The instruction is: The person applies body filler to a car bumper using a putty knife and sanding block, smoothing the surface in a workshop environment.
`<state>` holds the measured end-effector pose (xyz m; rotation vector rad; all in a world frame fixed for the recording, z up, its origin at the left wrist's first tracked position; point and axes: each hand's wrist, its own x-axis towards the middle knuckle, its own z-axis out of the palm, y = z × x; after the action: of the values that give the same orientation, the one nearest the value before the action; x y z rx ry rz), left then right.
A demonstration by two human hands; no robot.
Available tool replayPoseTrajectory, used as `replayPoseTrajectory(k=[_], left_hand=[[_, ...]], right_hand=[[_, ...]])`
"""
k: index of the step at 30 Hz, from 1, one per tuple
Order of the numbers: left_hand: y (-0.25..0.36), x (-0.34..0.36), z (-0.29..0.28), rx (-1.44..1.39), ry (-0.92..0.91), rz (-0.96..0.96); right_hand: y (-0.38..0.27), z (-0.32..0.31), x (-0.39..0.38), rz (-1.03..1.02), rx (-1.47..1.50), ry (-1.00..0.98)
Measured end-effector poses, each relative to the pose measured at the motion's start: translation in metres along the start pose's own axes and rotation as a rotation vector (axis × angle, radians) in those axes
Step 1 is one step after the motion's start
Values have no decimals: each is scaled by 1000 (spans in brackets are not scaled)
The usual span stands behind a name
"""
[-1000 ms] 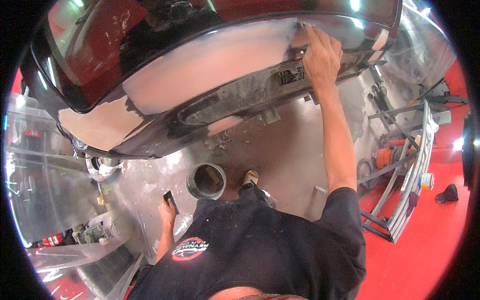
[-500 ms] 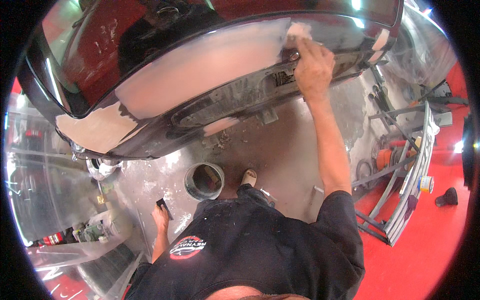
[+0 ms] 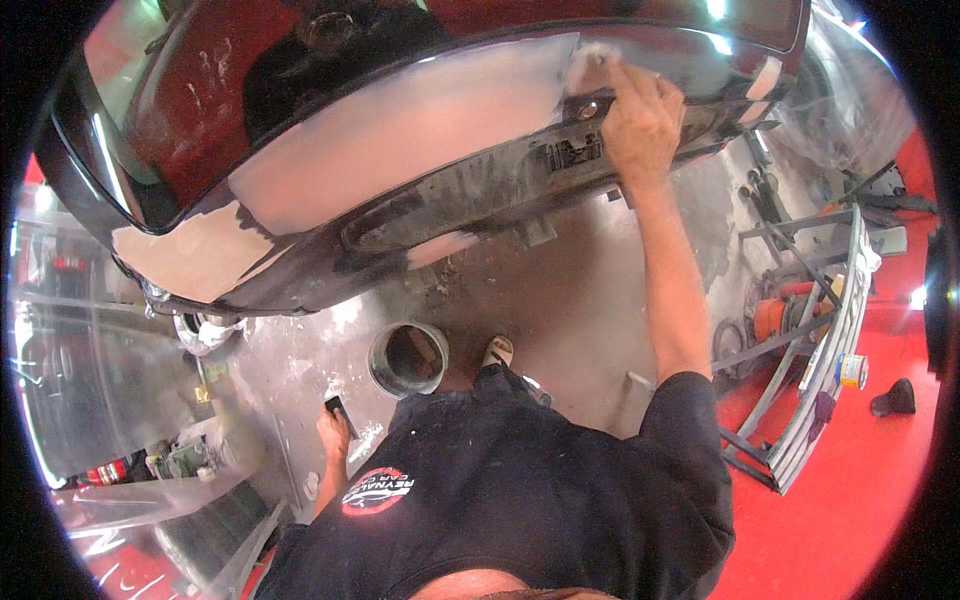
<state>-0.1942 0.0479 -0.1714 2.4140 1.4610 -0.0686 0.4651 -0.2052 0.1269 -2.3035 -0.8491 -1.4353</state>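
Note:
My right hand [image 3: 643, 125] reaches up to the dark car panel [image 3: 690, 65] and rests its stretched fingers just right of a small pale filler patch [image 3: 592, 62]. Nothing shows in its fingers, though their undersides are hidden. A broad pinkish sanded patch [image 3: 410, 130] covers the panel to the left, and a beige patch [image 3: 195, 255] lies at its left corner. Low on the left, my left hand [image 3: 332, 430] is closed round a small dark flat block [image 3: 334, 404], held away from the car.
On the floor below the panel stands a grey bucket [image 3: 378, 362] with a brownish block inside. A metal frame [image 3: 820, 370] leans at the right, with a small can [image 3: 853, 371] beside it. Clear plastic sheeting [image 3: 100, 380] hangs at the left.
My right hand has slid slightly right and down along the panel, uncovering more of the small patch. My left hand, with the dark block, has shifted a little right.

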Motion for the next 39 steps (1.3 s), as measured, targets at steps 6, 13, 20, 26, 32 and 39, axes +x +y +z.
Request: replayPoseTrajectory(k=[6,13,20,26,32,39], left_hand=[[-8,-4,10,10,-11,12],[19,9,-1,-16,19,0],[17,7,6,-11,35,24],[46,-10,-2,-46,-90,-48],[12,-1,19,-3,-93,31],[25,3,22,-51,36,42]], right_hand=[[-4,22,-3,-12,55,11],[-4,21,-43,-86,36,-28],[14,21,10,47,39,12],[-9,18,-23,-48,53,-19],[-5,-1,11,-144,11,65],[-17,24,5,-123,107,48]])
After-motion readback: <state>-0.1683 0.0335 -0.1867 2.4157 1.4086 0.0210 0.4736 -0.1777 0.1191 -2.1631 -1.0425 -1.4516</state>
